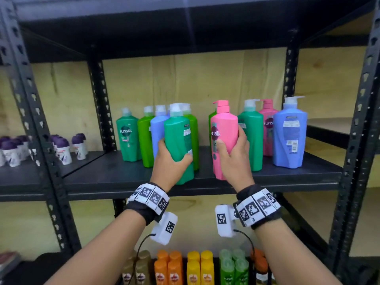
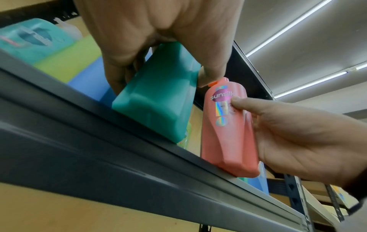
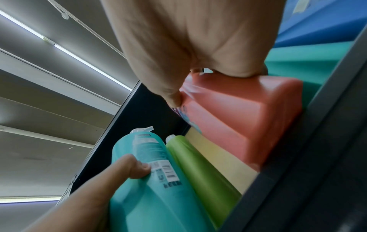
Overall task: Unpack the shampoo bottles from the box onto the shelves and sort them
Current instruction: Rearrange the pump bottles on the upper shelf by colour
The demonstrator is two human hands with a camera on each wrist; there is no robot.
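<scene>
My left hand point(image 1: 171, 159) grips a teal-green pump bottle point(image 1: 179, 140) at the front of the black middle shelf point(image 1: 107, 173); in the left wrist view that teal-green bottle point(image 2: 157, 100) sits at the shelf's front lip under the left hand point(image 2: 151, 47). My right hand point(image 1: 233, 159) grips a pink Sunsilk pump bottle point(image 1: 224, 128), whose base point(image 3: 244, 119) rests at the shelf edge beneath the right hand point(image 3: 188, 55). Behind stand more bottles: teal point(image 1: 128, 136), lime green point(image 1: 145, 140), blue point(image 1: 158, 128), another teal point(image 1: 251, 136), pink point(image 1: 268, 128) and a large blue one point(image 1: 290, 136).
Small purple-capped containers point(image 1: 61, 149) fill the neighbouring shelf at left. Below, rows of brown, orange point(image 1: 168, 268), yellow point(image 1: 200, 268) and green point(image 1: 234, 268) bottles stand. Black slotted uprights point(image 1: 357, 124) frame the bay, and the shelf above hangs low over the pumps.
</scene>
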